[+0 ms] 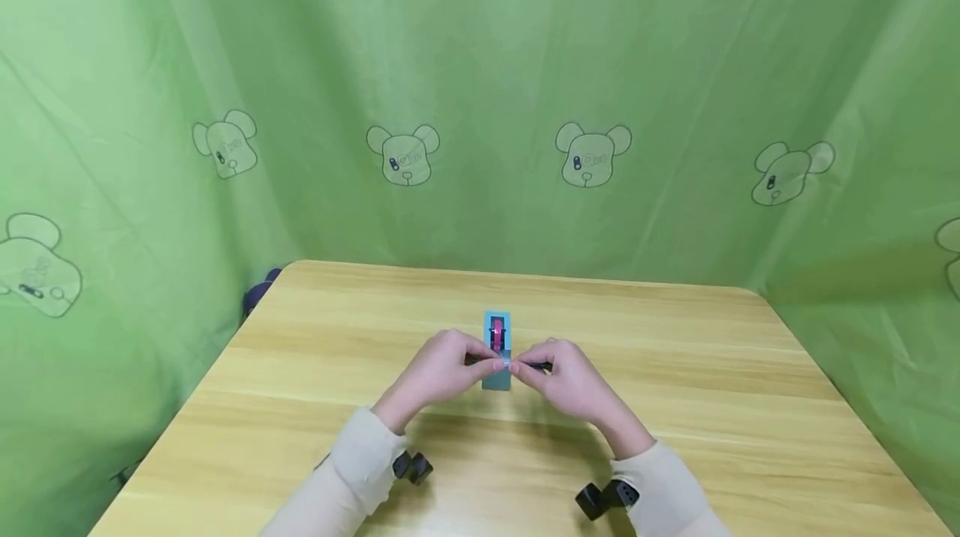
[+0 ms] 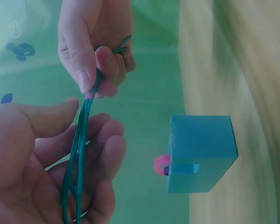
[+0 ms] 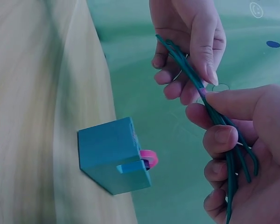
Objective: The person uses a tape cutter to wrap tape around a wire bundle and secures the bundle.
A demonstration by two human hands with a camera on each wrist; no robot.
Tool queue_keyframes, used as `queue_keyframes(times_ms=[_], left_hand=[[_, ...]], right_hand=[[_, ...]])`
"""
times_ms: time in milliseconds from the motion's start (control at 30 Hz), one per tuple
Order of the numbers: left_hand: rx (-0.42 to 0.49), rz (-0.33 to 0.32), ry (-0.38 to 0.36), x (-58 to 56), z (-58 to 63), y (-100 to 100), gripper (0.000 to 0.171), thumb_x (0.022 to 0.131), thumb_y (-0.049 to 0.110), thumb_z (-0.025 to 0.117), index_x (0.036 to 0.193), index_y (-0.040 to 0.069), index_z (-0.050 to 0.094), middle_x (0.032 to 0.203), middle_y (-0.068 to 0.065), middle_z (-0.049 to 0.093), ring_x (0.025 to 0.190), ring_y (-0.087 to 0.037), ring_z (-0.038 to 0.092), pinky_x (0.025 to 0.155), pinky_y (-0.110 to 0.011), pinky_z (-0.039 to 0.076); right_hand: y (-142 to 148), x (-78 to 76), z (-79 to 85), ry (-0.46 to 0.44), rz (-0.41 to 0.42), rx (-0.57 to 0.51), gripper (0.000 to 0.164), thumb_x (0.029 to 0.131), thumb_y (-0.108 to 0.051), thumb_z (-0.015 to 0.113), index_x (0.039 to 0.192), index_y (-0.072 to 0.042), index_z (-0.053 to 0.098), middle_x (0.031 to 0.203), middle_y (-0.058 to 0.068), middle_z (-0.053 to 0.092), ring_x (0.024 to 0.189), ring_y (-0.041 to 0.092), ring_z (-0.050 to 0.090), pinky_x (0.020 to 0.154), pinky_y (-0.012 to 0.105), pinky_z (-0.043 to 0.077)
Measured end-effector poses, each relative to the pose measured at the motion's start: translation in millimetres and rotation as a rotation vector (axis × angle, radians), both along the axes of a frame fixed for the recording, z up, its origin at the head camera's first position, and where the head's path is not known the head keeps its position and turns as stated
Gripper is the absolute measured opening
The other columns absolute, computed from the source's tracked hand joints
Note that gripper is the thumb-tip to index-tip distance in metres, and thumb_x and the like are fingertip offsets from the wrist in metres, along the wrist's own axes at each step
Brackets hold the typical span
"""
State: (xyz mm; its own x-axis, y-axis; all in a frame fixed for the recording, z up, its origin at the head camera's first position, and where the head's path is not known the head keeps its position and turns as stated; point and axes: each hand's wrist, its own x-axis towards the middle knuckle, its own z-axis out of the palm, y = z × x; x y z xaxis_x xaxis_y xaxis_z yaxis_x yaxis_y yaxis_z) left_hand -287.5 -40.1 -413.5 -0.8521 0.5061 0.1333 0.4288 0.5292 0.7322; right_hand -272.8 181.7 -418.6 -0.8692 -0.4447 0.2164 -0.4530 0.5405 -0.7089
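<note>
Both hands meet over a blue tape dispenser [image 1: 497, 378] with a pink roll [image 1: 497, 333]. Between them runs a bundle of thin dark wires [image 3: 189, 70], with a small pinkish band [image 2: 89, 95] round its middle. My right hand [image 1: 573, 378] pinches the bundle beside the band with thumb and index finger, and the loose wire ends lie along its palm. My left hand [image 1: 442, 370] has its fingers curled round the other half, thumb close to the band. The wrist views show the dispenser [image 2: 203, 144] below the hands, apart from the wires.
The dispenser stands on a light wooden table [image 1: 675, 337]. Green curtain [image 1: 480, 37] with bear prints hangs behind and at both sides. A dark purple object [image 1: 258, 293] shows beyond the table's left back edge. Black wrist cameras [image 1: 603, 499] hang under the cuffs.
</note>
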Motion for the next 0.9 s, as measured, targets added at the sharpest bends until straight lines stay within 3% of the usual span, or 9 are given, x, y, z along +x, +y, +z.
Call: queue_keyframes(times_ms=[133, 267, 500, 733, 900], left_hand=[[-0.012, 0.001, -0.013, 3.2, 1.6, 0.6, 0.022, 0.094, 0.034, 0.068, 0.1, 0.016, 0.079, 0.086, 0.011, 0.071, 0.051, -0.007, 0.047, 0.055, -0.025, 0.045], [-0.012, 0.0, -0.01, 5.1, 4.7, 0.4, 0.021, 0.094, 0.034, 0.069, 0.099, 0.016, 0.079, 0.084, 0.012, 0.071, 0.046, -0.007, 0.041, 0.051, -0.025, 0.042], [-0.012, -0.02, 0.025, 8.6, 11.9, -0.6, 0.022, 0.095, 0.032, 0.068, 0.097, 0.014, 0.08, 0.081, 0.011, 0.071, 0.047, -0.006, 0.041, 0.049, -0.025, 0.039], [-0.004, -0.019, 0.045, 15.7, 19.2, -1.2, 0.02, 0.095, 0.03, 0.068, 0.1, 0.015, 0.08, 0.081, 0.014, 0.071, 0.044, -0.005, 0.039, 0.048, -0.024, 0.039], [0.002, -0.024, 0.086, 20.2, 25.0, -1.6, 0.02, 0.095, 0.031, 0.068, 0.1, 0.017, 0.08, 0.084, 0.013, 0.073, 0.049, -0.005, 0.049, 0.052, -0.024, 0.043]], right_hand=[[0.2, 3.8, 3.9, -0.003, 0.004, -0.001, 0.013, 0.096, -0.024, 0.066, 0.094, -0.023, 0.079, 0.088, -0.011, 0.07, 0.083, 0.016, 0.057, 0.074, 0.037, 0.046], [0.0, 5.9, 7.7, 0.004, -0.002, 0.002, 0.013, 0.096, -0.025, 0.067, 0.094, -0.022, 0.08, 0.089, -0.01, 0.071, 0.083, 0.016, 0.057, 0.073, 0.036, 0.046], [-0.5, 10.8, 15.2, 0.022, 0.003, 0.0, 0.014, 0.096, -0.026, 0.067, 0.096, -0.02, 0.08, 0.09, -0.006, 0.072, 0.083, 0.015, 0.057, 0.072, 0.034, 0.047], [-3.2, 18.5, 22.8, 0.049, -0.012, -0.008, 0.014, 0.095, -0.026, 0.068, 0.094, -0.02, 0.08, 0.086, -0.011, 0.071, 0.077, 0.014, 0.055, 0.067, 0.031, 0.046], [-5.7, 24.1, 29.3, 0.083, -0.03, -0.014, 0.013, 0.094, -0.025, 0.07, 0.094, -0.017, 0.08, 0.08, -0.013, 0.068, 0.072, 0.014, 0.051, 0.063, 0.029, 0.044]])
